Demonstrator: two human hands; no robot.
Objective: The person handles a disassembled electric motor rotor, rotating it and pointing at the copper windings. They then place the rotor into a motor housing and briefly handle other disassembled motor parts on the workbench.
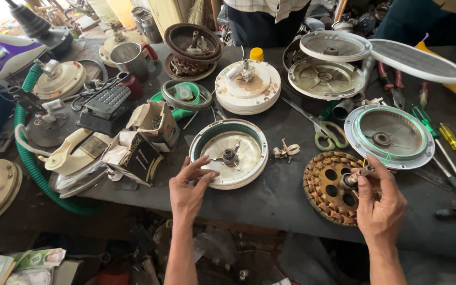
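Now fingers [364, 177] on round copper-wound stator [329, 187]

Fan cover [229, 153] left of stator [331, 187], scissors [323, 129] behind.

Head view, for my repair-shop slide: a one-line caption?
Left hand on white motor housing, right hand at copper-wound stator's shaft.

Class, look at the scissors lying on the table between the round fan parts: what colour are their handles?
The scissors' handles are green, with plain metal blades; the head view shows them clearly.
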